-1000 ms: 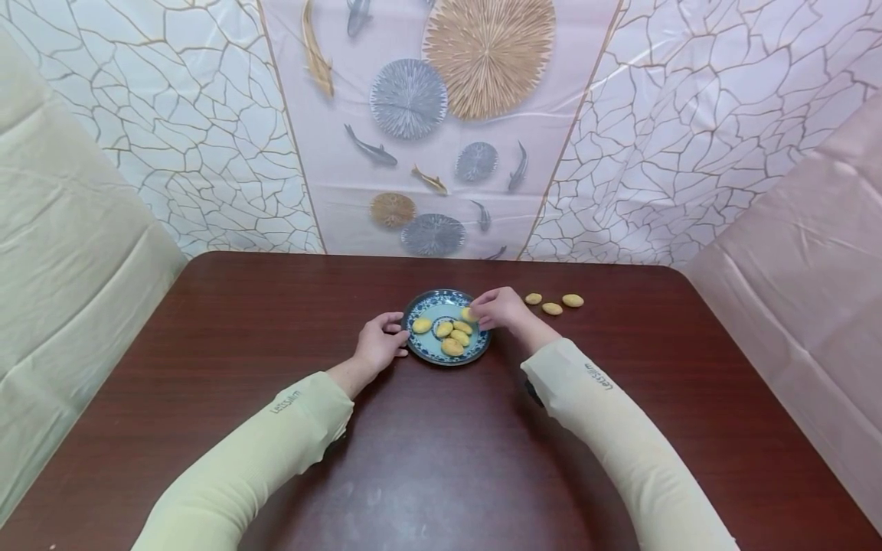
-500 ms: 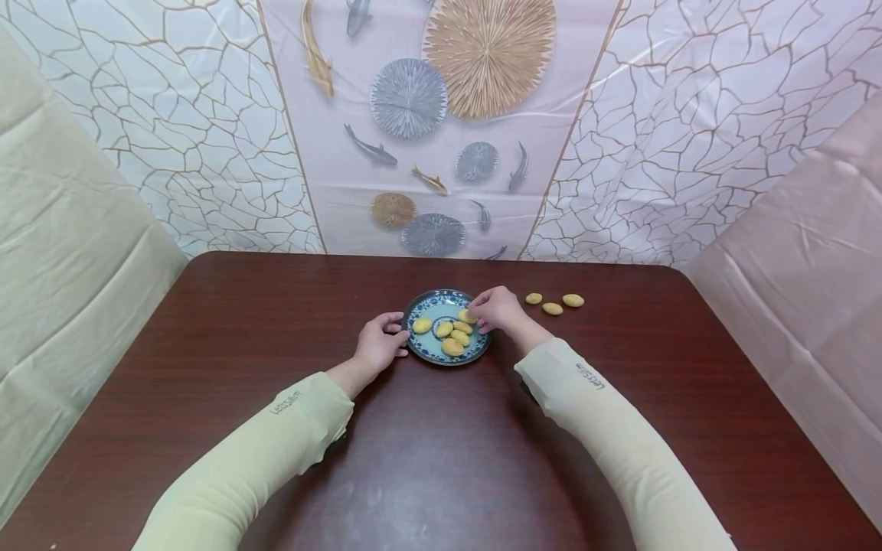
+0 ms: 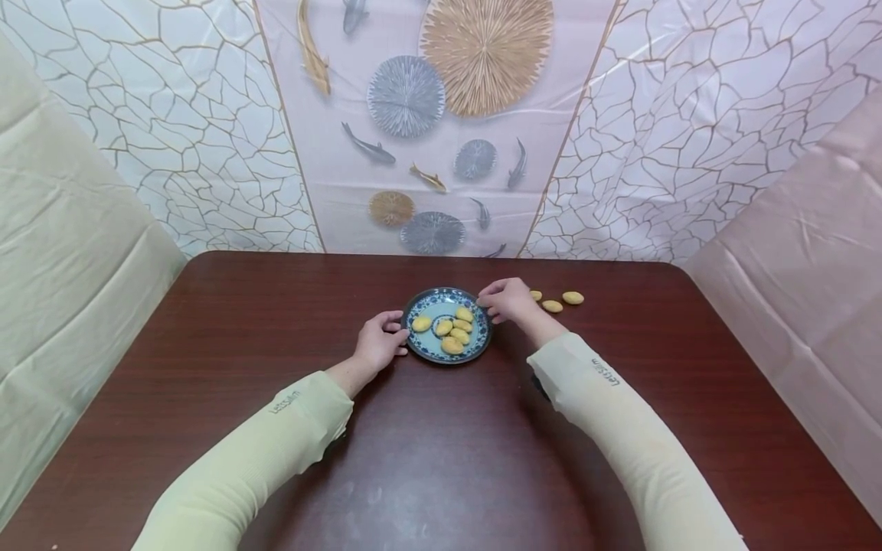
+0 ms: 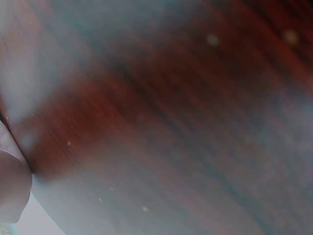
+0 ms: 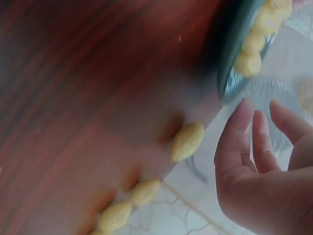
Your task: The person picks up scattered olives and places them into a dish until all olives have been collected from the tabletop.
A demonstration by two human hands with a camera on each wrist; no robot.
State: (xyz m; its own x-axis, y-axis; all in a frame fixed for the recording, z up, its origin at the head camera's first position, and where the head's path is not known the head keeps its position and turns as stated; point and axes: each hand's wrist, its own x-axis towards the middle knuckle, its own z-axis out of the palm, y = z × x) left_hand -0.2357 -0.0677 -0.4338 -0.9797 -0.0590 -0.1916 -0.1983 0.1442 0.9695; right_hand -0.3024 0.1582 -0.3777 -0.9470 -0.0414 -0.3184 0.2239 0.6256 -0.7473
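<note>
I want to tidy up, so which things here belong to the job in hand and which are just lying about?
Likely in the job:
plate
yellow pieces on it
similar loose yellow pieces
left hand, at the plate's rim
right hand, empty

Just around:
dark red table
patterned backdrop
tiny pale speck, too small to identify

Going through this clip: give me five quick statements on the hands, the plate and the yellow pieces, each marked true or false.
1. Six yellow pieces lie on the plate. True.
2. The left hand is at the plate's left edge. True.
3. The right hand has a yellow piece in its grip. False: the right wrist view shows its fingertips apart, with nothing between them.
4. Every yellow piece is on the plate. False: some loose pieces lie on the table, right of the plate.
5. The tabletop is dark reddish brown. True.
</note>
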